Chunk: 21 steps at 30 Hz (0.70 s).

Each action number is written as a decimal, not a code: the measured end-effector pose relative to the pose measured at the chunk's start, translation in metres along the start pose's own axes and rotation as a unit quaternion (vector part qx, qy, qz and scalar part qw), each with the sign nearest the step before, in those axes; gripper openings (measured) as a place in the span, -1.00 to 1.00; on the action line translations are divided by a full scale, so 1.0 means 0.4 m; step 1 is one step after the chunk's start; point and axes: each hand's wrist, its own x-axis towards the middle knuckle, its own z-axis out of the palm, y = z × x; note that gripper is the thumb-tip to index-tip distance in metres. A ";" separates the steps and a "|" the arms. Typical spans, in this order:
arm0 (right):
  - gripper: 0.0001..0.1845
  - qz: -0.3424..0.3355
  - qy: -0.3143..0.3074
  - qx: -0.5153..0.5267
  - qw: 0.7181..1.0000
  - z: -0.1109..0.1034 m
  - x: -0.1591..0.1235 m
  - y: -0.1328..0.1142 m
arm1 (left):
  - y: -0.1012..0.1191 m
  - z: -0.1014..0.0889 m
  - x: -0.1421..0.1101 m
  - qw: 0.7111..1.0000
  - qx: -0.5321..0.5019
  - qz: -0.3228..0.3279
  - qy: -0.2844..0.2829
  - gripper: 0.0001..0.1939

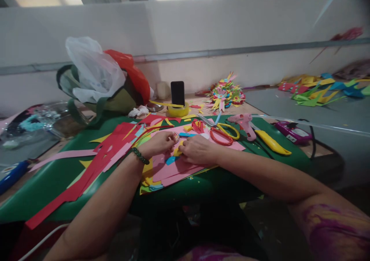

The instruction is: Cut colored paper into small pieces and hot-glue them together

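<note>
My left hand (162, 142), with a green bead bracelet at its wrist, has its fingers pinched together. By the fingertips is a small pale shiny thing that I cannot make out. My right hand (199, 149) is closed, its thumb and fingers at a small yellow paper piece (177, 151). Both hands are low over a stack of pink paper sheets (179, 172). A blue paper piece (171, 160) lies between them, and a blue strip (187, 134) lies just beyond. Scissors (221, 136) with red and yellow handles rest beyond my right hand.
A pink glue gun (243, 123) and a yellow utility knife (273, 142) lie to the right. Red paper strips (98, 164) cover the left of the green mat (49, 176). Behind stand a phone (177, 93), yellow tape (177, 110), a colourful paper bundle (227, 93) and a bag (121, 95).
</note>
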 end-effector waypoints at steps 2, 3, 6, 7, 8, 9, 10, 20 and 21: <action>-0.73 0.004 -0.009 -0.003 1.000 0.004 0.001 0.007 | 0.001 -0.002 0.001 1.000 0.014 0.002 0.011 -0.95; -0.73 0.006 -0.009 -0.001 1.000 0.005 0.000 0.011 | 0.001 -0.003 0.002 0.999 0.023 0.006 0.025 -0.94; -0.73 0.020 0.027 0.003 0.999 0.005 -0.005 0.028 | 0.001 -0.007 0.005 0.996 0.037 0.019 0.083 -0.96; -0.74 0.028 0.051 -0.001 0.998 0.004 -0.008 0.033 | 0.000 -0.009 0.006 0.995 0.030 0.014 0.098 -0.92; -0.74 0.034 0.083 -0.011 0.996 0.003 -0.010 0.039 | -0.001 -0.011 0.006 0.994 0.013 0.005 0.106 -0.84; -0.75 0.040 0.122 -0.025 0.991 0.003 -0.013 0.044 | -0.003 -0.013 0.007 0.994 -0.015 -0.006 0.107 -0.75; -0.74 0.042 0.167 -0.043 0.984 0.003 -0.016 0.048 | -0.005 -0.015 0.007 0.993 -0.053 -0.015 0.102 -0.67; -0.71 -0.023 0.387 -0.098 0.916 0.035 -0.017 0.065 | -0.020 -0.014 0.014 0.955 -0.280 0.075 0.068 -0.65; -0.70 -0.019 0.387 -0.086 0.918 0.037 -0.015 0.063 | -0.016 -0.009 0.012 0.955 -0.277 0.085 0.061 -0.65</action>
